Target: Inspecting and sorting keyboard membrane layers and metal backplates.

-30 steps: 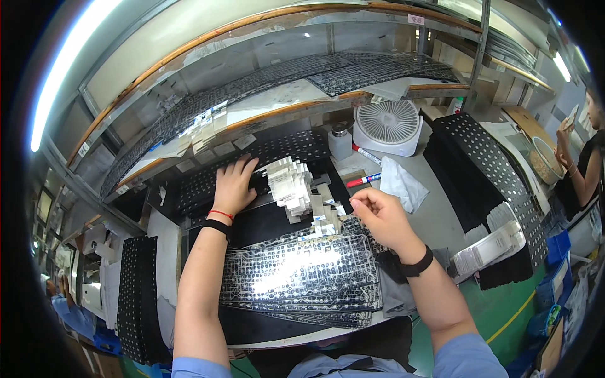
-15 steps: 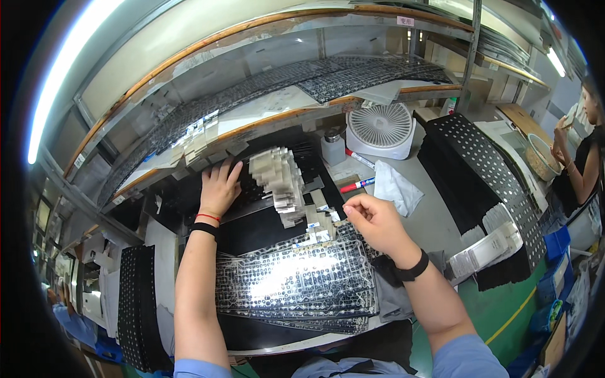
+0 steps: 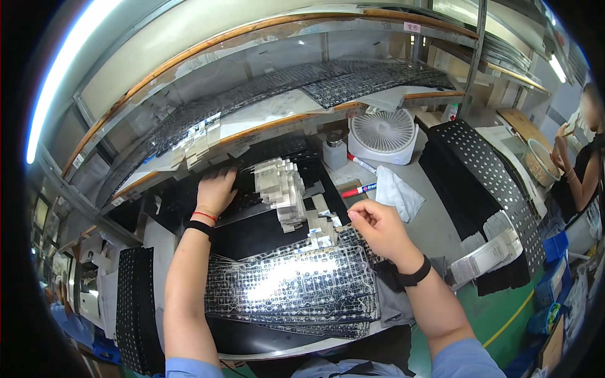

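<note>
My left hand [image 3: 216, 191] rests at the back left on the dark sheets [image 3: 179, 192] under the shelf, fingers stretched forward and partly lost against the black. Just right of it stands a leaning stack of pale grey strips [image 3: 278, 189]. My right hand [image 3: 383, 232] hovers past the right end of the strips, thumb and fingers pinched together; anything between them is too small to make out. Between my forearms lies a fanned pile of clear keyboard-patterned circuit sheets [image 3: 296, 283]. Smaller strips with blue-marked tabs [image 3: 322, 230] lie at its far edge.
Behind my right hand are a red-capped marker [image 3: 359, 190], a white cloth [image 3: 398, 194], a dispenser bottle [image 3: 334, 151] and a white fan [image 3: 382, 135]. Black dotted sheets [image 3: 485, 164] flank the right. A shelf edge [image 3: 252, 131] runs along the back. Another person [image 3: 576, 160] sits far right.
My left hand has shifted slightly down and left, its fingers now less spread. The right hand has dropped a little and stays pinched. The whole view has moved slightly.
</note>
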`<action>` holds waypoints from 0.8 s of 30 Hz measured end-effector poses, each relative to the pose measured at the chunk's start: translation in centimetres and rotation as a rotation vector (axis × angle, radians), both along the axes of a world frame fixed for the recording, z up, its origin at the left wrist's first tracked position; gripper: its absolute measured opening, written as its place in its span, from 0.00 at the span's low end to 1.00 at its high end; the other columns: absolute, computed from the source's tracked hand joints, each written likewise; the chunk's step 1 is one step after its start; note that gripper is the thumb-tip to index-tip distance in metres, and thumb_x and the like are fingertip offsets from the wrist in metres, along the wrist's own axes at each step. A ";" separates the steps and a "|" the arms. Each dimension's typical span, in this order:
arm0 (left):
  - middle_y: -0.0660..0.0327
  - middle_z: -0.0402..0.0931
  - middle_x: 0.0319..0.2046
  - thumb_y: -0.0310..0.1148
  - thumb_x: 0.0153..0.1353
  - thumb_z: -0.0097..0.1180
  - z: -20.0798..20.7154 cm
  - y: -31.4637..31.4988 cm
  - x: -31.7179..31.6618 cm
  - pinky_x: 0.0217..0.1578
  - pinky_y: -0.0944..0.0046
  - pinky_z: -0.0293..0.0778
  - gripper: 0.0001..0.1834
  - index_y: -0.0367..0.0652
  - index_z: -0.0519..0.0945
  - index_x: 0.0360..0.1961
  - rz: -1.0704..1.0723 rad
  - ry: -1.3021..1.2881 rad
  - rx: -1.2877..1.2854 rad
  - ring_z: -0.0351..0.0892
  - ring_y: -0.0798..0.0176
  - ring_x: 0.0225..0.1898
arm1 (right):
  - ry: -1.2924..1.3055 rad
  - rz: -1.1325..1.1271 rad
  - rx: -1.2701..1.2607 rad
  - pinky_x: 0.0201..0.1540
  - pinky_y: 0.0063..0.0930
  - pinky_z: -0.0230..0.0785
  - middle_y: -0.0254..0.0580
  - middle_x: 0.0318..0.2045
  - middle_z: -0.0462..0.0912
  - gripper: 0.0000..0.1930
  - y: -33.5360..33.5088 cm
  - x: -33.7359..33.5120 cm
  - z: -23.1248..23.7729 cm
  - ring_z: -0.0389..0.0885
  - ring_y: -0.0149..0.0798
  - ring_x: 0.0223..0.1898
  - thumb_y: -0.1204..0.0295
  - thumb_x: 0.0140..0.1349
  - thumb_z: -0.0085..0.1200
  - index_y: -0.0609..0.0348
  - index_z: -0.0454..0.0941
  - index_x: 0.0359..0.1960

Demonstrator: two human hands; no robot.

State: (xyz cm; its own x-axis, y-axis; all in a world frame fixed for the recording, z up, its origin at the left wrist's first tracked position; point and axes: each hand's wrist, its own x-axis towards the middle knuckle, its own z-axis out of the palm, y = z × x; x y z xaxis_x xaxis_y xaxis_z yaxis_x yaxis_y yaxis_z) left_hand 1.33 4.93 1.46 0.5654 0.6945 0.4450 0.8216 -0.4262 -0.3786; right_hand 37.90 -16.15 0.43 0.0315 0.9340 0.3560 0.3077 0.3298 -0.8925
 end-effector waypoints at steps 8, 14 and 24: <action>0.59 0.80 0.44 0.36 0.46 0.72 4.6 -3.3 0.8 0.42 0.57 0.77 0.32 0.51 0.75 0.54 0.033 0.019 -0.047 0.83 0.54 0.41 | 0.010 -0.054 0.034 0.32 0.17 0.67 0.30 0.28 0.81 0.08 0.5 0.6 -0.7 0.74 0.19 0.27 0.71 0.70 0.56 0.65 0.81 0.40; 0.62 0.82 0.44 0.33 0.39 0.73 7.9 -10.4 0.4 0.40 0.58 0.78 0.32 0.48 0.77 0.50 -0.296 -0.042 0.082 0.84 0.56 0.39 | 0.165 -0.087 0.066 0.31 0.17 0.69 0.31 0.28 0.81 0.10 0.9 1.1 -1.0 0.76 0.21 0.27 0.68 0.72 0.53 0.63 0.80 0.42; 0.60 0.84 0.36 0.32 0.40 0.73 13.9 -22.0 0.3 0.38 0.58 0.80 0.24 0.47 0.82 0.43 -0.449 -0.167 -0.142 0.85 0.53 0.37 | 0.345 -0.072 0.246 0.31 0.18 0.67 0.32 0.27 0.80 0.16 1.8 2.5 -1.0 0.73 0.22 0.27 0.62 0.75 0.46 0.63 0.81 0.43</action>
